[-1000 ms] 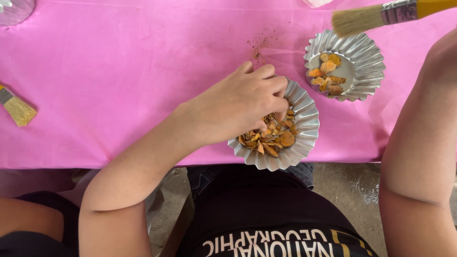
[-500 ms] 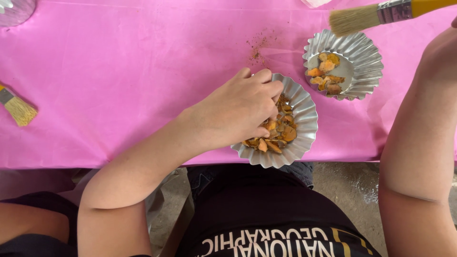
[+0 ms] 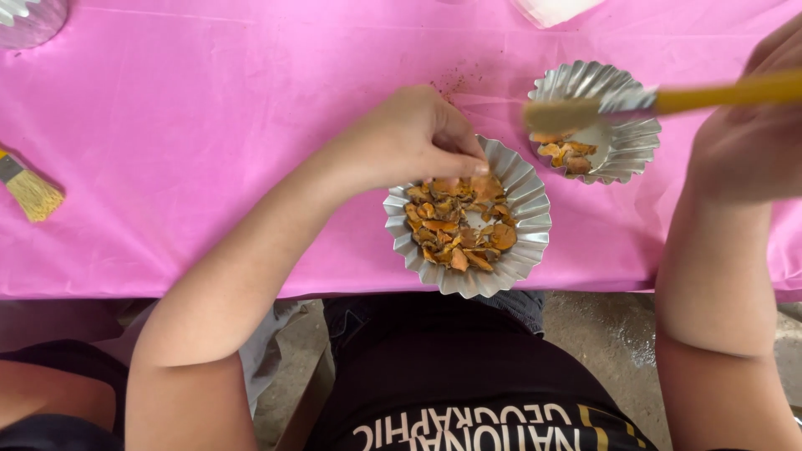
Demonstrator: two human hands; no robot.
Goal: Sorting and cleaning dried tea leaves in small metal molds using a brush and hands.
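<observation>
My left hand [image 3: 409, 142] reaches over the near fluted foil tin [image 3: 526, 250], which holds several orange-brown broken pieces [image 3: 459, 225]. Its fingertips are pinched together on the pieces at the tin's far edge. My right hand [image 3: 743, 142] grips a paintbrush with a yellow handle [image 3: 727, 92]. The brush's tan bristles [image 3: 560, 115] hover over the far foil tin [image 3: 631, 154], which holds a few orange pieces [image 3: 568, 154]. Both tins sit on a pink tablecloth [image 3: 209, 125].
A second tan-bristled brush [image 3: 29, 188] lies at the left edge of the cloth. Another foil tin [image 3: 29, 17] stands at the far left corner and a white object [image 3: 555, 10] at the far edge. Reddish crumbs [image 3: 455, 83] dot the cloth. The table's near edge runs just below the near tin.
My right hand has brought the brush down and left, from above the table to over the far tin. My left hand has shifted slightly toward the near tin's far edge.
</observation>
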